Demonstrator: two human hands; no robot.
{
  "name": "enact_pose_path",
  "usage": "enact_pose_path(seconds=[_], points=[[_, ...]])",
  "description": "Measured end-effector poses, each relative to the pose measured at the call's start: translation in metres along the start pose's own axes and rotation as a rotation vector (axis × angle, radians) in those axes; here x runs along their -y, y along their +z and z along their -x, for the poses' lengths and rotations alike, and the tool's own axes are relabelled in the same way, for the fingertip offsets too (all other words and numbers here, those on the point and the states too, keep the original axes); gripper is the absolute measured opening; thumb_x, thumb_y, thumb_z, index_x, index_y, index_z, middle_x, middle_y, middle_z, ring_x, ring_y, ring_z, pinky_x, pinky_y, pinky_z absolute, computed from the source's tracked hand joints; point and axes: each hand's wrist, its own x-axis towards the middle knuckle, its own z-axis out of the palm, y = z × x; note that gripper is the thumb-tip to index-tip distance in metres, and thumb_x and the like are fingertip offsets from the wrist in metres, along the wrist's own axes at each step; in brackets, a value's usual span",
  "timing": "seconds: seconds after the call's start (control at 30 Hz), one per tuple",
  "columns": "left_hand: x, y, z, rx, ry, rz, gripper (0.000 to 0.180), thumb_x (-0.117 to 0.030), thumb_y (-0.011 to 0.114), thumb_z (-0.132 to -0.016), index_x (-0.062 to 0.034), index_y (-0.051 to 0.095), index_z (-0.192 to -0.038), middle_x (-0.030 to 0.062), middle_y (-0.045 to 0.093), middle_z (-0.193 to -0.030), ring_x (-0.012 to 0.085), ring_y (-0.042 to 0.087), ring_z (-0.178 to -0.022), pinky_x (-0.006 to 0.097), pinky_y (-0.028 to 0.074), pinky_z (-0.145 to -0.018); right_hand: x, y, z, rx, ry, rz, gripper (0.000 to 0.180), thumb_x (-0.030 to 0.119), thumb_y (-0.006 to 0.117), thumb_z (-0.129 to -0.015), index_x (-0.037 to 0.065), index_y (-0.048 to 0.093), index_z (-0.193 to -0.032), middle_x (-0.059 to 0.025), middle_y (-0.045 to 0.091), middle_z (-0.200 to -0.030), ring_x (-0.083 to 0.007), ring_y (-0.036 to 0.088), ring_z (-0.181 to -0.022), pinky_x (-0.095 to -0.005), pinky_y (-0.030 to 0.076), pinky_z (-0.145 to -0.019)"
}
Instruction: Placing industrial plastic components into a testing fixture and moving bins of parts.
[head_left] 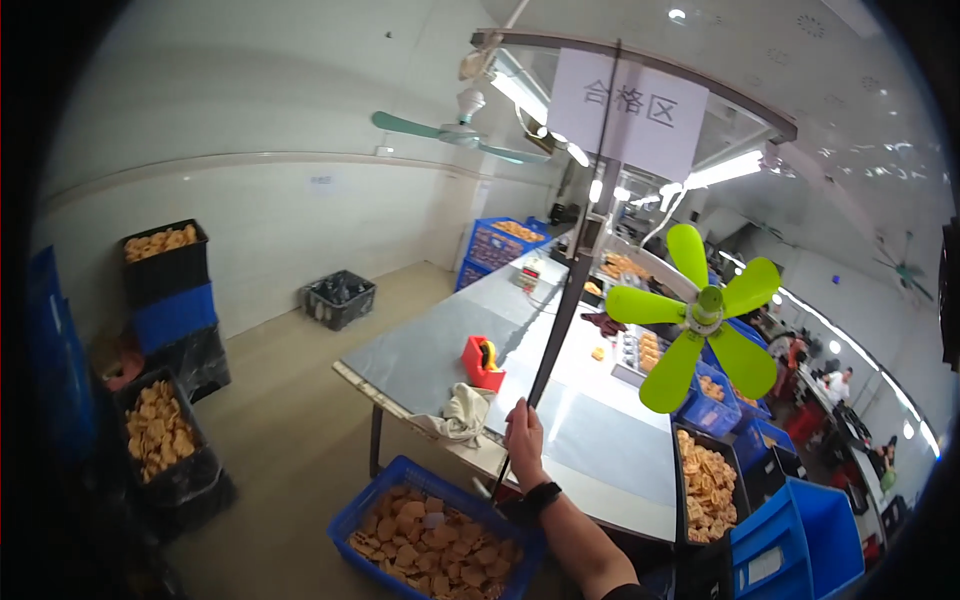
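My right hand, with a dark watch on its wrist, is over the near edge of the grey-topped table. Its fingers are closed around a long dark rod, which slants up past the hanging white paper sign and shows as a thin line below the fist. Just left of the hand, a pale cloth drapes over the table edge, with a red tape dispenser behind it. Below stands a blue crate of flat tan pieces, partly under the table. My left hand is out of view.
A green-bladed fan hangs over the table's right side. Crates of tan pieces and a tilted blue crate stand at the right. Stacked crates line the left, and a black crate sits by the wall. People work far right.
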Motion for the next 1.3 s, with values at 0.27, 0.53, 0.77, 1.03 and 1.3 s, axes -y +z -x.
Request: enact_pose_path(seconds=[0.27,0.53,0.77,1.03,1.3], points=[[-0.077,0.009,-0.155,0.844,-0.881,0.056,0.041,-0.035,0.055,-0.09,-0.0115,0.05,-0.123,0.0089,0.057,-0.1,0.0179,0.053,-0.089,0.039,0.047,-0.082,0.093,0.007,0.047,0.034,-0.091,-0.014,0.03,0.033,0.045,-0.098,0.013,0.049,-0.077,0.0086,0.038,-0.062,-0.0022,0.034,-0.053,-0.0204,0.027,-0.045],[-0.065,0.094,-0.154,0.224,-0.664,-0.899,0.024,-0.038,0.044,-0.095,-0.016,0.051,-0.089,0.0046,0.057,-0.079,0.0171,0.052,-0.072,0.034,0.043,-0.064,0.201,-0.133,0.171,-0.098,-0.159,-0.027,0.027,0.027,0.047,-0.098,0.006,0.051,-0.081,0.0054,0.045,-0.07,-0.0026,0.039,-0.065,-0.0196,0.034,-0.057],[0.008,0.131,-0.166,0.203,-0.487,-1.324,0.034,-0.042,0.044,-0.094,-0.0195,0.051,-0.07,-0.0006,0.053,-0.061,0.0132,0.05,-0.062,0.031,0.04,-0.056,0.253,-0.28,0.376,-0.56,-0.316,0.024,0.028,0.021,0.041,-0.1,0.007,0.048,-0.077,0.0049,0.043,-0.066,-0.0019,0.032,-0.054,-0.0185,0.026,-0.049],[0.239,0.171,-0.105,2.169,-0.026,-1.924,0.035,-0.045,0.044,-0.093,-0.018,0.048,-0.072,0.0019,0.052,-0.063,0.0165,0.048,-0.06,0.032,0.04,-0.055,0.262,-0.392,0.589,-1.099,-0.076,0.346,0.022,0.022,0.045,-0.099,0.006,0.051,-0.085,0.0048,0.046,-0.071,-0.0032,0.04,-0.061,-0.0188,0.033,-0.054],[0.419,0.167,-0.05,2.365,-0.271,-2.155,0.031,-0.044,0.045,-0.093,-0.0173,0.05,-0.077,0.0026,0.053,-0.069,0.0175,0.049,-0.065,0.033,0.041,-0.058,0.224,-0.467,0.738,-1.486,0.15,0.529,0.029,0.025,0.048,-0.097,0.001,0.054,-0.083,0.0024,0.049,-0.069,-0.0045,0.044,-0.068,-0.0218,0.038,-0.06]])
